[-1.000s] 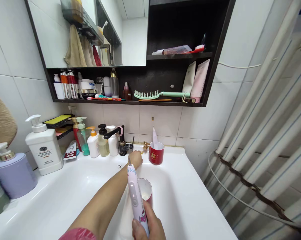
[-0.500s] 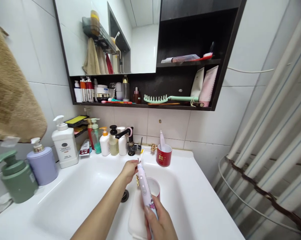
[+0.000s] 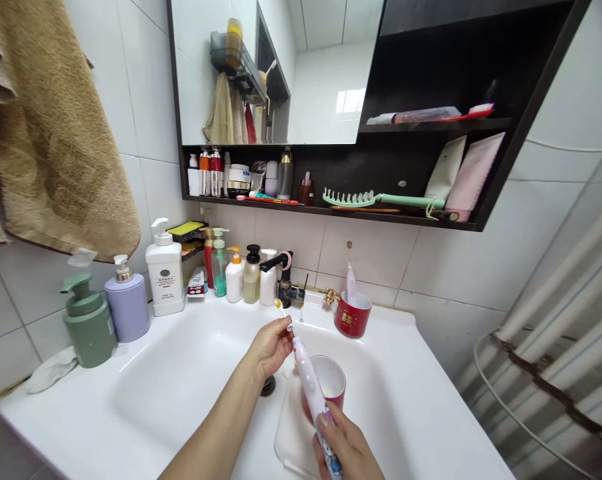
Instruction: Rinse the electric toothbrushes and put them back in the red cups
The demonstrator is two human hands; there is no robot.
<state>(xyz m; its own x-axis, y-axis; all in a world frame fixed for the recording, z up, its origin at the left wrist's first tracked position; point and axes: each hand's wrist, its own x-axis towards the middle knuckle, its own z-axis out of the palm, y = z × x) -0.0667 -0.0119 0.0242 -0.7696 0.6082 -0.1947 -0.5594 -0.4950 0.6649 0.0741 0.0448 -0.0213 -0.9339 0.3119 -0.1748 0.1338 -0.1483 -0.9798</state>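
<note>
My right hand [image 3: 348, 448] grips the lower body of a white and pink electric toothbrush [image 3: 313, 390], held tilted over the white sink [image 3: 191, 373]. My left hand [image 3: 273, 347] reaches in from below and pinches the thin neck of the toothbrush just under its small brush head [image 3: 279, 305]. A red cup [image 3: 329, 385] with a white inside stands in the basin right behind the toothbrush. A black faucet [image 3: 279, 269] rises at the back of the sink.
A second red cup [image 3: 353, 313] with a tube in it stands on the back rim. Pump bottles [image 3: 165, 270] line the left rim. A brown towel [image 3: 55, 127] hangs at left. A dark shelf [image 3: 331, 210] under a mirror holds cosmetics and a green comb [image 3: 381, 199]. Striped curtain at right.
My left hand has drawn back from the faucet area to the toothbrush neck. The view has swung right and down, so the towel and bottles at left show more.
</note>
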